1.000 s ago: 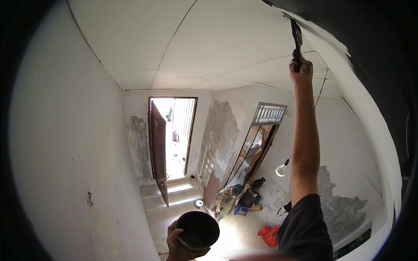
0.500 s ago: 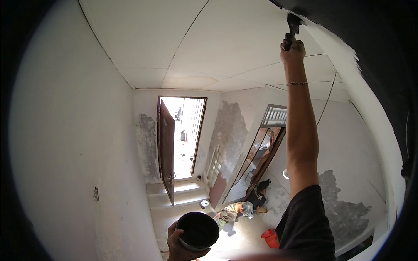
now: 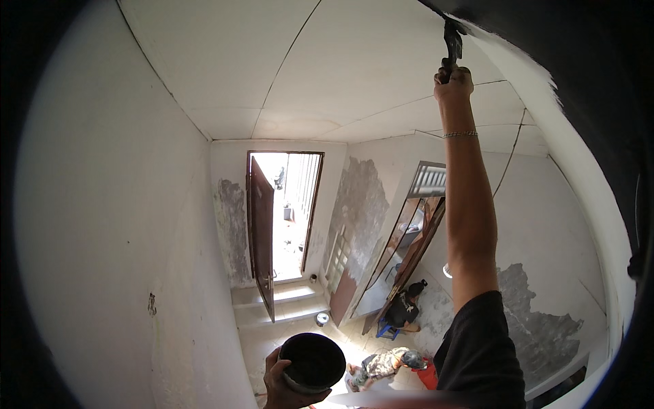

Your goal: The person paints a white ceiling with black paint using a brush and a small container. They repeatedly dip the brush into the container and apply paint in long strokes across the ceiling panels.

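Observation:
Raised high at the upper right, my right hand (image 3: 453, 82) is closed around the handle of a dark paintbrush (image 3: 452, 46). Its bristles meet the edge where a black-coated surface (image 3: 572, 58) borders a pale strip beside the ceiling. Low in the middle, my left hand (image 3: 276, 382) wraps around the side of a round, dark-lined paint pot (image 3: 312, 344), tilted so its mouth faces me. The inside looks black; how much paint it holds cannot be made out.
Far below, a person in a patterned top (image 3: 388, 363) bends near a red object (image 3: 428, 375). Another person in black (image 3: 402, 310) sits on a blue stool (image 3: 387, 332). A brown door (image 3: 261, 232) stands ajar above steps, with a can (image 3: 321, 318) nearby.
The brush and my right hand have shifted slightly left and down. Below, the person in the patterned top has moved right, toward the red object. My left hand keeps the pot nearly in place.

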`<state>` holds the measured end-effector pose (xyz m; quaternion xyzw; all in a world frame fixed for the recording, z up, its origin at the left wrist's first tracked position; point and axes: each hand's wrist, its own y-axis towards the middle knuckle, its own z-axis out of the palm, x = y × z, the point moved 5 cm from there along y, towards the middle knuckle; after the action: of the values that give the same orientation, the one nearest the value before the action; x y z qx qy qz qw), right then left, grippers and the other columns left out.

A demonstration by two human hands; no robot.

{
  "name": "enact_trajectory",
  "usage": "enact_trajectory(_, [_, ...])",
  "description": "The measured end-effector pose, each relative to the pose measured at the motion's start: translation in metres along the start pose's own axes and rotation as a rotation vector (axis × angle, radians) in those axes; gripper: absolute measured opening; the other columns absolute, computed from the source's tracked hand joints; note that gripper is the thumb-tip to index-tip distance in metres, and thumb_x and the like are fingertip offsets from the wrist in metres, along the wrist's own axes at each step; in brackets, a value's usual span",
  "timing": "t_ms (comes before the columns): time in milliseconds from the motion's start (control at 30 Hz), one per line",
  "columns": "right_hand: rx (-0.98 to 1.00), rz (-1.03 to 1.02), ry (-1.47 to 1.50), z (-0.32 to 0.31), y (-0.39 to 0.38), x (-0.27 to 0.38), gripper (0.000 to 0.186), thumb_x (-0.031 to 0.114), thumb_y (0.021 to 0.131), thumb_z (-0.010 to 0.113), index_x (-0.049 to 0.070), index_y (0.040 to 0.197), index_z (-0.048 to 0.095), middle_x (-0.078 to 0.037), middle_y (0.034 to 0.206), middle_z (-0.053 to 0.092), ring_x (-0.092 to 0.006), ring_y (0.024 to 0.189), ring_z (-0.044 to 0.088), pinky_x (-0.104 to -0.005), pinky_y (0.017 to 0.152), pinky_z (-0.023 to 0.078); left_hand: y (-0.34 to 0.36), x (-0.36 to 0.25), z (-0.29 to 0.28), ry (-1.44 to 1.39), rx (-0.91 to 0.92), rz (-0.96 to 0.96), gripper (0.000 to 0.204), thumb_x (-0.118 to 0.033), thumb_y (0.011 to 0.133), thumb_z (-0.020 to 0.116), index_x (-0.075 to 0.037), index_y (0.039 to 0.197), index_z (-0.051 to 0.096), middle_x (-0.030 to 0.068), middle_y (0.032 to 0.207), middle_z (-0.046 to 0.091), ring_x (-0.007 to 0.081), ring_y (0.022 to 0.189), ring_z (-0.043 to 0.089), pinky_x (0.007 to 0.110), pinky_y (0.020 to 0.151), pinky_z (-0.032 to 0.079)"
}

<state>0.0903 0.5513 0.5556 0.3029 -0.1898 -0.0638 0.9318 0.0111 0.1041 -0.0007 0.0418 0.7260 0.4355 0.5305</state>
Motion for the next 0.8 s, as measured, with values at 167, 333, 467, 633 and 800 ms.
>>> enact_trajectory(167, [0.176,0.033,-0.031,-0.003,0.021,0.016,0.012,0.01,0.088,0.057,0.003,0.091,0.066,-0.009,0.081,0.069,-0.0185,0.062,0.05,-0.0282,0.053,0.034,0.004,-0.003,0.005,-0.045,0.007,0.02,0.118,-0.025,0.065,0.105,-0.028,0.148,0.021,0.0208,0.149,0.033,0.0365,0.142,0.049,0.045,0.117,0.048])
enact_trajectory(333, [0.471,-0.052,-0.072,-0.035,0.006,0.067,0.023,0.011,0.095,0.064,-0.004,0.11,0.072,-0.003,0.083,0.066,-0.0094,0.06,0.045,-0.0221,0.052,0.031,0.004,-0.006,0.006,-0.098,-0.007,0.011,0.117,-0.024,0.066,0.104,-0.029,0.148,0.021,0.0207,0.15,0.032,0.0366,0.144,0.047,0.046,0.118,0.049])
enact_trajectory(467, [0.636,-0.057,-0.048,-0.078,-0.012,0.058,0.036,0.018,0.087,0.07,-0.003,0.115,0.073,-0.006,0.096,0.074,-0.0091,0.059,0.043,-0.0232,0.05,0.029,0.001,-0.001,0.006,-0.245,-0.019,-0.089,0.117,-0.022,0.065,0.104,-0.029,0.148,0.021,0.0219,0.15,0.031,0.0366,0.146,0.046,0.048,0.118,0.05])
enact_trajectory(633, [0.419,0.041,-0.186,-0.047,0.036,0.022,0.026,0.015,0.089,0.067,-0.001,0.107,0.074,-0.005,0.089,0.071,-0.0127,0.06,0.043,-0.0259,0.054,0.033,0.012,-0.015,-0.002,-0.007,-0.024,-0.015,0.117,-0.024,0.065,0.104,-0.03,0.148,0.021,0.0233,0.15,0.032,0.0386,0.146,0.047,0.05,0.118,0.051])
enact_trajectory(800, [0.343,0.004,-0.047,-0.014,0.027,0.054,0.02,0.011,0.099,0.063,-0.003,0.11,0.071,-0.009,0.09,0.07,-0.0131,0.062,0.045,-0.0244,0.056,0.035,0.02,-0.028,0.009,-0.073,-0.091,0.063,0.119,-0.027,0.065,0.104,-0.03,0.15,0.022,0.0244,0.15,0.033,0.0405,0.142,0.049,0.05,0.116,0.051])
